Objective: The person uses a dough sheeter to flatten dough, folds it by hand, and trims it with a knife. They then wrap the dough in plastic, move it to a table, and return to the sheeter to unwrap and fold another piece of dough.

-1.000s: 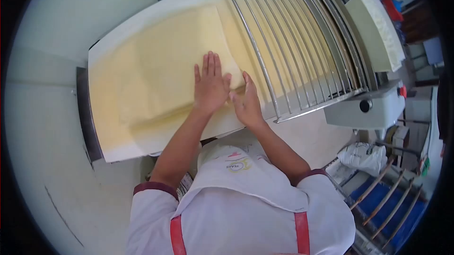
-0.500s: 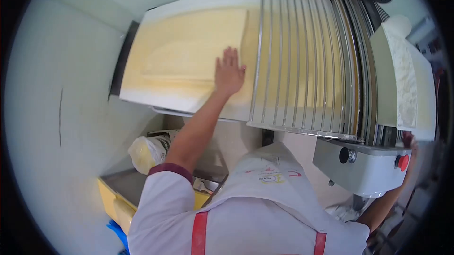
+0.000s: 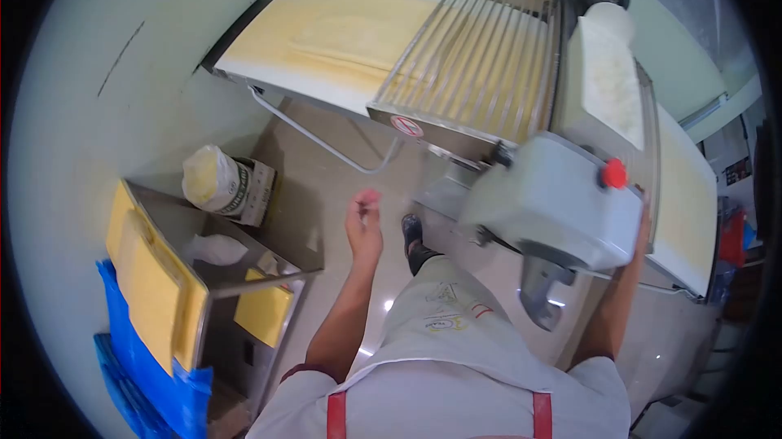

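My left hand [image 3: 364,223] is in the air over the floor, in front of the dough sheeter. Its fingers are loosely bent and slightly blurred, with a gap at the thumb and nothing held. My right hand [image 3: 645,223] is at the far right side of the sheeter's grey housing [image 3: 554,203], near the red knob [image 3: 613,173]; its fingers are hidden. A pale yellow dough sheet [image 3: 350,28] lies on the left belt, its right part running under the metal bar guard [image 3: 476,56]. White flour [image 3: 615,85] fills the tray on top of the machine.
A steel stand with yellow boards [image 3: 147,276] and blue plastic [image 3: 155,357] is at the lower left. Behind it, an opened flour bag [image 3: 213,180] stands by the wall. The right belt [image 3: 684,203] extends beyond the machine. A support leg [image 3: 326,142] sits below the left belt.
My left hand has lifted off the dough sheet and drawn back toward my body. The view has turned, showing more of the right belt and the steel stand. My right hand stays beside the housing.
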Available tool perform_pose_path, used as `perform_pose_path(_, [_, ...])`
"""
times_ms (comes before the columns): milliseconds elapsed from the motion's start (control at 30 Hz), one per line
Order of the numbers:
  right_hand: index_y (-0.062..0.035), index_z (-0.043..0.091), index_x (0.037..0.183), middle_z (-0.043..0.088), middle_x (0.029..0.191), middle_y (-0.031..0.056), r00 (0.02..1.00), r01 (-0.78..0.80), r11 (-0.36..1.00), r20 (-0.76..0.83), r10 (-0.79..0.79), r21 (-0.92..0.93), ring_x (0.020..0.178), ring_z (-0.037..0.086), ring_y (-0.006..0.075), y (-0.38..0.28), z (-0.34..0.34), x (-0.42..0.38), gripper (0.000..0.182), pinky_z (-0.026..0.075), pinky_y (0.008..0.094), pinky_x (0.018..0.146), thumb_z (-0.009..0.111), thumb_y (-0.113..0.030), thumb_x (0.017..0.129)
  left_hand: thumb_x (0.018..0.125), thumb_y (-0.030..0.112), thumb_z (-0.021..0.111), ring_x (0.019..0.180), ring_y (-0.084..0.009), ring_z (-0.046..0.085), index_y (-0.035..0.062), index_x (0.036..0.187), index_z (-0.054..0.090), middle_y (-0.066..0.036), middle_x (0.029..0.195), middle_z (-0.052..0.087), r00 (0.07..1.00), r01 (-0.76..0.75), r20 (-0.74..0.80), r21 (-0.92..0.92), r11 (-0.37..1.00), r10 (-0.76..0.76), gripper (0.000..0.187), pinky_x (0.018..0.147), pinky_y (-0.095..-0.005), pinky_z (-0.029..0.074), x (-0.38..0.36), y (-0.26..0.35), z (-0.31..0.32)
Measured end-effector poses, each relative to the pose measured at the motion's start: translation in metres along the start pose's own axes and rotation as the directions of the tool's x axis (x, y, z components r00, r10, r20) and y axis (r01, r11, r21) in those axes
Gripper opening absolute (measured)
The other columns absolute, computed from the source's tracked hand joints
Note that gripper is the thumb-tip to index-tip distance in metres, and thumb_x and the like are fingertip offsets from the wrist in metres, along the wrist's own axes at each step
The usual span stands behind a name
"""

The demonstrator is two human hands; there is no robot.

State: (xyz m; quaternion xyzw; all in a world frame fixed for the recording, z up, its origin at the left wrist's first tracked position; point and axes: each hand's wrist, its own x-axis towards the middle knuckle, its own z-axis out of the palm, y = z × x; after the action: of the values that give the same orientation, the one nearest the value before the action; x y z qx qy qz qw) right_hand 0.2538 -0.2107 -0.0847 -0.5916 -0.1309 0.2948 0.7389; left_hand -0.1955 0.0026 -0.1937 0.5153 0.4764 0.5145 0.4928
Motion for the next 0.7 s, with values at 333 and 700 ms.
perform_pose_path(333, [0.0006,0.053,0.122,0.060,0.106,0.0093,0.957,0.055,0.985,0.290,-0.005,-0.165,0.095,0.057,0.0171,-0.006,0.000,0.022,0.053,0.045,0.0305,0.086,0.046,-0.046,0.098,0.083,0.039,0.070,0.091,-0.0214,0.064,-0.0033,0.111,0.059,-0.012,0.097,0.067,0.858,0.057,0.513,-0.039,0.998,-0.029,0.052,0.084,-0.0345,0.050,-0.278,-0.009,0.172])
perform_pose_path(700, [-0.0027,0.058,0.113,0.059,0.097,0.0014,0.796,0.187,0.980,0.596,-0.105,-0.076,0.084,0.052,0.0095,-0.021,0.007,0.015,0.037,0.043,0.0275,0.077,0.041,-0.034,0.102,0.088,0.031,0.066,0.052,-0.0153,0.057,0.0032,0.080,0.056,-0.005,0.065,0.056,0.864,0.340,-0.088,-0.622,0.705,-0.495,0.031,0.049,-0.0300,0.050,-0.298,0.071,0.250])
